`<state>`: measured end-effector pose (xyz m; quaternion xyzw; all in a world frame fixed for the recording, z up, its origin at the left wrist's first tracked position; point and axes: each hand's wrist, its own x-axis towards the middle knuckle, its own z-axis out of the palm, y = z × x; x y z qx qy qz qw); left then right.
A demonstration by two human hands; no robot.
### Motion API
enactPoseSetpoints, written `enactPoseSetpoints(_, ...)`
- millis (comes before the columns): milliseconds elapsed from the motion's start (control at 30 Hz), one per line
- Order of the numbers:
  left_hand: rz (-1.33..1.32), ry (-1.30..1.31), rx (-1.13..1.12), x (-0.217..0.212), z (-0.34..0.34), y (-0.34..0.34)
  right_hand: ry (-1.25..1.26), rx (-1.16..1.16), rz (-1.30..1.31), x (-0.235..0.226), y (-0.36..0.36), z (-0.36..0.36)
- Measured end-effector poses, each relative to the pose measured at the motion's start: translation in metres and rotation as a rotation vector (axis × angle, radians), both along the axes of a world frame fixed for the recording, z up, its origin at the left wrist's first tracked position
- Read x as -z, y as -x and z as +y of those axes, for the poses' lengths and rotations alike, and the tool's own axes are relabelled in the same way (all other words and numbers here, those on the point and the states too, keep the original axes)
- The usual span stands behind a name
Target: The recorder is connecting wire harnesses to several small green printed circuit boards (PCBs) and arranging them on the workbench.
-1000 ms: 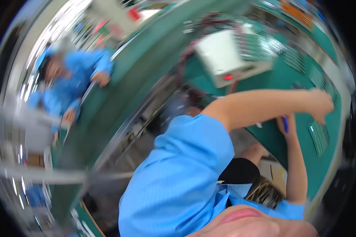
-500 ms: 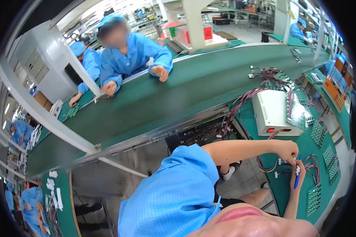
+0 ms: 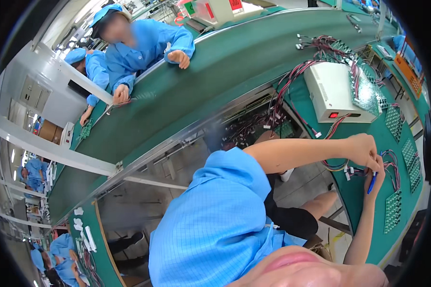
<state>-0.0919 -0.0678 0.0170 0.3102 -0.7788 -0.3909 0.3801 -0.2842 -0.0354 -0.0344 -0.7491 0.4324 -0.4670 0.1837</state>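
My left hand reaches across from the left, its fingers pinched together against the fingertips of my right hand. Whatever sits between those fingertips is hidden. In my right hand is a blue pen, its lower end pointing down past the fingers. Just left of the hands, a white connector on coloured wires lies at the table's edge. To the right, a bundle of red and black wires runs down to a green circuit board lying on the green tabletop.
Beyond my hands stands a beige box with a red switch, circuit boards resting against it. More boards lie at the right. A green conveyor belt crosses ahead, with a co-worker in blue behind it. Wire harnesses fill a dark bin.
The whole view has shifted and tilted. My hands remain together, with my left fingers now covering more of the right fingertips. A white connector visible there before is now hidden.
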Motion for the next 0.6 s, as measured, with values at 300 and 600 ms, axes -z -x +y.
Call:
enactPoseSetpoints(300, 0.128, -0.646, 0.150, 0.015, -0.024, 0.017, -0.150, 0.079, 0.067, 0.019, 0.019, -0.005)
enactPoseSetpoints(600, 0.363, -0.621, 0.251, 0.040, -0.052, 0.018, -0.143, 0.204, 0.043, 0.005, 0.009, -0.002)
